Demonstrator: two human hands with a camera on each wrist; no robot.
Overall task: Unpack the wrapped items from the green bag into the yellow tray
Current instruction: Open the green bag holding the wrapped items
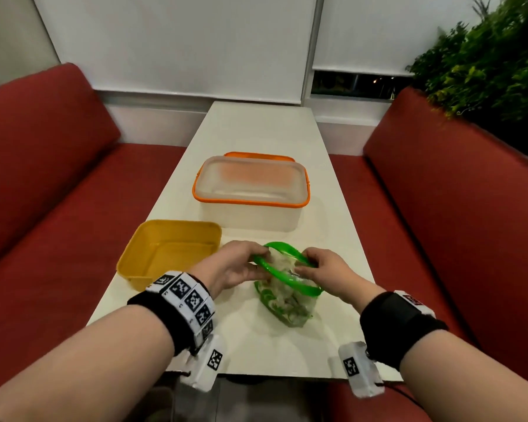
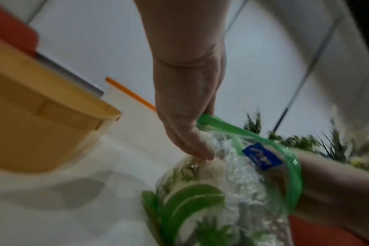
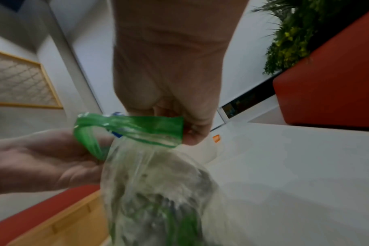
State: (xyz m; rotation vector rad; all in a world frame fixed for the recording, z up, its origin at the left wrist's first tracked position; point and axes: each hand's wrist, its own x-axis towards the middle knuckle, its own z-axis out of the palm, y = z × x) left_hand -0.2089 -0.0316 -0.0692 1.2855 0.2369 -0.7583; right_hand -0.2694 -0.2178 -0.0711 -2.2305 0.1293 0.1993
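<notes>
Pulling the green bag (image 1: 287,284) open, left hand (image 1: 235,266) and right hand (image 1: 323,271) pinch its rim; thin plastic could tear, spilling wrapped items (image 1: 282,264) short of the yellow tray (image 1: 168,254).

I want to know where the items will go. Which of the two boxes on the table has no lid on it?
The yellow tray, left of the green bag. The clear box behind has an orange-rimmed lid on.
</notes>
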